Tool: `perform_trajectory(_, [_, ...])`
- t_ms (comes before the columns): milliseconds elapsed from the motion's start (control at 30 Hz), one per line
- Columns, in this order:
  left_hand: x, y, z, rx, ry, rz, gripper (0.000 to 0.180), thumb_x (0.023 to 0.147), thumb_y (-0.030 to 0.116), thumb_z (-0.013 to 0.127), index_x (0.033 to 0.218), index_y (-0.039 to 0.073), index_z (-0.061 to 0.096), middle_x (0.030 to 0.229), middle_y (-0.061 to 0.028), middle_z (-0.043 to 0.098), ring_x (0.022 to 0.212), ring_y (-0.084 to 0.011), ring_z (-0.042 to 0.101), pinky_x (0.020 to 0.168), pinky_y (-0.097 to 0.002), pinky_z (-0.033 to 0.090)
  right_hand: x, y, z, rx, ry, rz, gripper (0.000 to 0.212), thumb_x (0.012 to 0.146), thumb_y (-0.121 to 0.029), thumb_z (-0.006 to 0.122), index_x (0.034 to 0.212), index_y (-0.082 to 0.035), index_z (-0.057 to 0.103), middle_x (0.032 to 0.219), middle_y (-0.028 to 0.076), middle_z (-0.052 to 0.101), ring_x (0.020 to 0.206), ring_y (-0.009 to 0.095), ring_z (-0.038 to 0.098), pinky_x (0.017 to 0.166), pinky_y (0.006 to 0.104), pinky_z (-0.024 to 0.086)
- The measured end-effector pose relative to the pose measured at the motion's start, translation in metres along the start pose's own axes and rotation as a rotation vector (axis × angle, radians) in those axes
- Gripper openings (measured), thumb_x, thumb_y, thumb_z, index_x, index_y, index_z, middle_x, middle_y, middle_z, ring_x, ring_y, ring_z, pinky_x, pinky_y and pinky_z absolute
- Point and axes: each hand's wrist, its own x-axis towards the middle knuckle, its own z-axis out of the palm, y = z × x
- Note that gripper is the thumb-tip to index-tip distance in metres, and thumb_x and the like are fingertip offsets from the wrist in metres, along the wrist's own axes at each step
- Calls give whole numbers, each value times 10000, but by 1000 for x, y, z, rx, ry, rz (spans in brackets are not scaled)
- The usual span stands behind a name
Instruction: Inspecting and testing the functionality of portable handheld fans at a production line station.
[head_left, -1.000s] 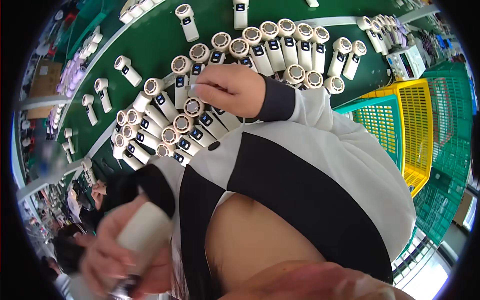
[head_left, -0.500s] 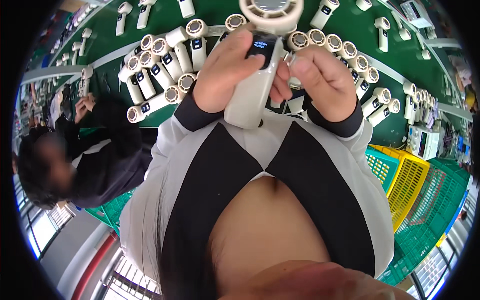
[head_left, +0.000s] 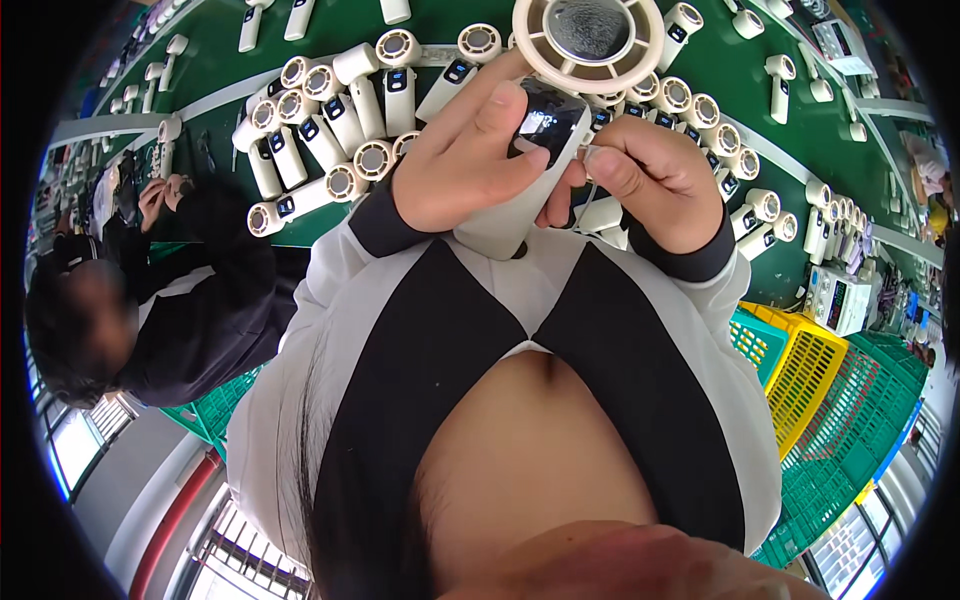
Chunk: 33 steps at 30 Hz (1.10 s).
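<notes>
A cream handheld fan is up close before my chest, its round grille turned toward me and its dark glossy screen catching reflections. My left hand is closed round the handle, the thumb at the lower edge of the screen. Beside the handle's right edge, my right hand is closed, its thumb and fingers pinched together near the fan's side. A thin pale cord hangs below those fingertips. What the pinch holds is mostly hidden by the fingers.
Rows of similar cream fans lie on the green table, left and right of my hands. A co-worker in dark clothes sits at left. Yellow and green crates stand at right, below a white boxy instrument.
The fan's head has swung right and its grille shows more fully. Lit marks on the screen have given way to reflections. Both hands stay at the fan.
</notes>
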Motion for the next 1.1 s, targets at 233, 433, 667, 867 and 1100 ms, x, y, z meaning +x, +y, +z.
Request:
perform_trajectory(233, [3, -8, 5, 102, 145, 134, 555, 777, 12, 398, 1291, 25, 190, 1020, -141, 455, 602, -170, 503, 508, -235, 430, 2, 1, 7, -307, 158, -8, 146, 831, -104, 487, 717, -43, 555, 653, -9, 560, 538, 113, 443, 533, 209, 373])
perform_trajectory(433, [4, -11, 1, 385, 177, 73, 569, 775, 26, 404, 1297, 31, 177, 1055, -142, 443, 604, -163, 493, 508, -229, 427, 7, -9, -6, -555, 41, 68, 92, 826, -44, 487, 779, 10, 544, 701, 52, 559, 575, 113, 480, 555, 193, 378])
perform_trajectory(667, [2, -24, -10, 464, 112, 191, 590, 758, 47, 427, 1284, -6, 165, 1038, -156, 464, 607, -154, 502, 479, -216, 415, 3, -3, -10, -323, 164, 57, 62, 776, -4, 526, 805, 15, 577, 696, 33, 549, 568, 89, 436, 541, 176, 352])
perform_trajectory(867, [0, 19, -34, 114, 410, 273, 473, 791, 198, 475, 1179, -31, 328, 899, -153, 531, 603, -213, 529, 554, -274, 461, -1, 5, -23, -216, 356, -32, 61, 752, 0, 543, 797, 5, 584, 679, 15, 535, 555, 72, 414, 525, 165, 337])
perform_trajectory(1100, [-32, 89, -44, 165, 7, 915, 538, 652, 155, 473, 1091, -124, 335, 1019, -250, 427, 803, -287, 482, 670, -312, 411, 7, 14, -18, -266, 313, 115, 54, 775, -37, 533, 772, -17, 583, 642, -6, 513, 525, 68, 387, 501, 172, 323])
